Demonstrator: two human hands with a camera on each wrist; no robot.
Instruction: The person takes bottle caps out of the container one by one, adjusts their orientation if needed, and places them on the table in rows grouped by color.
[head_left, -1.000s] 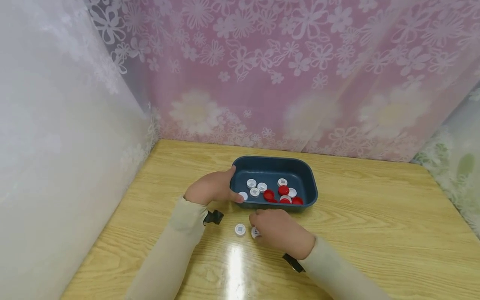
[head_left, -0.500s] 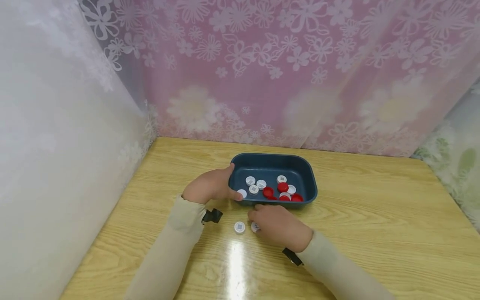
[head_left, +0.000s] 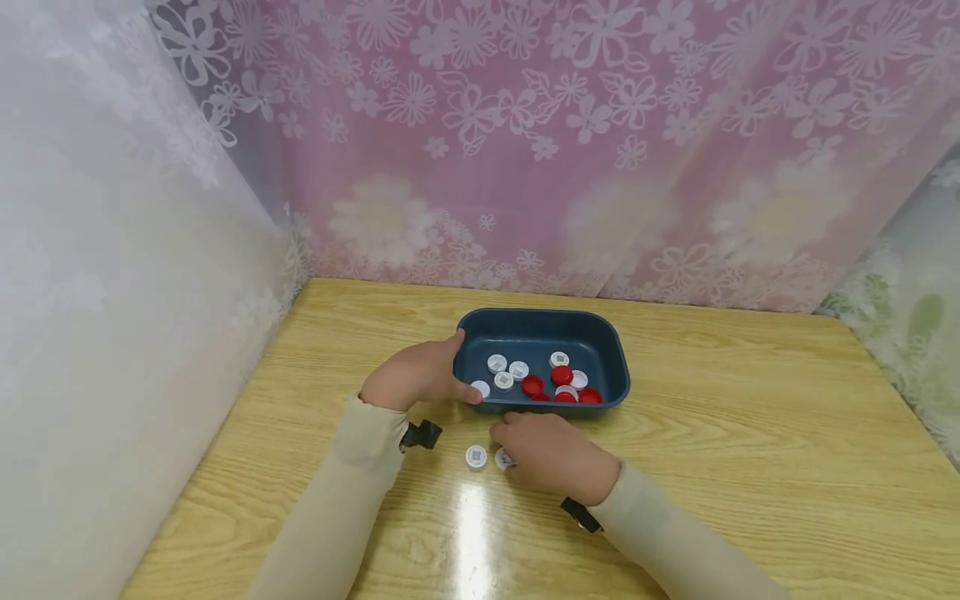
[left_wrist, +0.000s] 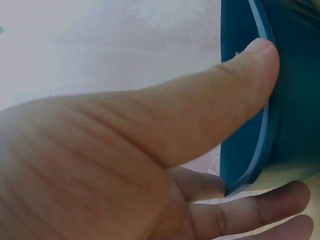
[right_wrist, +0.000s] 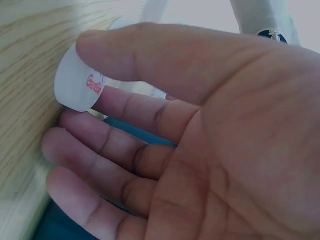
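A dark blue plastic tray (head_left: 547, 408) sits on the wooden table. My left hand (head_left: 416, 375) grips its left end, the thumb (left_wrist: 257, 55) over the rim in the left wrist view. In front of the tray, my right hand (head_left: 558, 454) pinches a white bottle cap (right_wrist: 75, 82) between thumb and fingers; red lettering shows on it. In the head view the hand partly hides this cap. Another white cap (head_left: 476, 457) lies on the table just left of it. Inside the tray are several white caps (head_left: 519, 371) and several red caps (head_left: 562, 375).
The wood-grain table (head_left: 750, 433) extends to both sides of the tray. A pink floral curtain (head_left: 525, 192) hangs along its back edge. On the left stands a whitish sheet (head_left: 135, 275), and a green-patterned one (head_left: 900, 317) hangs at the right.
The head view has shifted slightly. My left hand keeps its hold on the tray, and my right hand stays over the same cap with only a small movement.
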